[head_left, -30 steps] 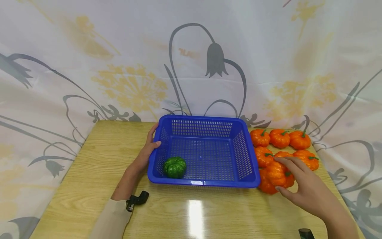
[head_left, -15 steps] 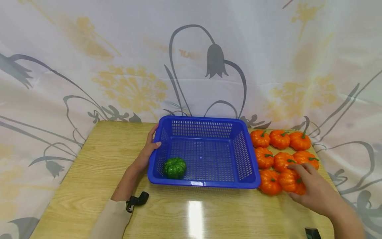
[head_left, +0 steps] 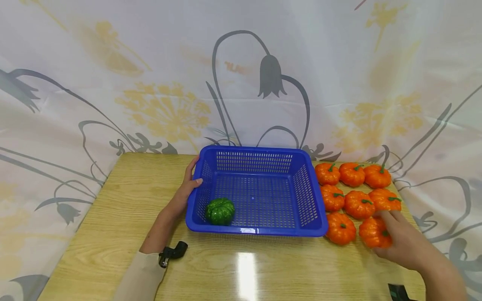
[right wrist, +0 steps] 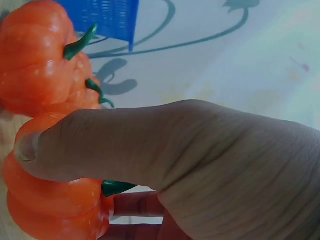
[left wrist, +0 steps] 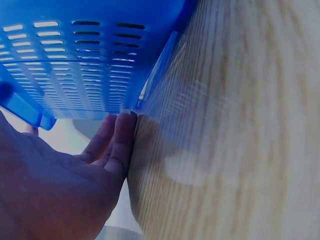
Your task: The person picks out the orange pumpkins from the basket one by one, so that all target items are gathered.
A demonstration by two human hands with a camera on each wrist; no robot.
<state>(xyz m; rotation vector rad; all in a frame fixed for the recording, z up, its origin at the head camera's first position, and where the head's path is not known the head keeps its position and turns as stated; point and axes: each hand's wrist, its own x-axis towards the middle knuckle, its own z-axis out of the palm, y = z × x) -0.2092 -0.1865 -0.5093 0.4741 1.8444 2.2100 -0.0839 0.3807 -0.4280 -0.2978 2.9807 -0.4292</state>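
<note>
My left hand [head_left: 185, 190] holds the left side of a blue plastic basket [head_left: 260, 231], thumb over the rim and the other fingers against the outer wall. The left wrist view shows its fingertips [left wrist: 125, 120] low on the slotted side, close to the tabletop. Inside the basket's near left corner lies a green pumpkin [head_left: 220, 211]. At the right, my right hand [head_left: 404, 242] grips a small orange pumpkin [head_left: 373, 234] at the front right of a group. Its thumb [right wrist: 75, 150] lies across that pumpkin, whose green stem points toward the palm.
Several other orange pumpkins stand in rows right of the basket, among them a front-row pumpkin [head_left: 340, 228] and a middle one [head_left: 359, 205]. The wooden table [head_left: 211, 267] ends at a flower-patterned cloth [head_left: 241, 83] behind.
My right hand has carried the orange pumpkin to the right and down from above the front-row pumpkin, to the spot beside it. The left hand, basket and green pumpkin stay put.
</note>
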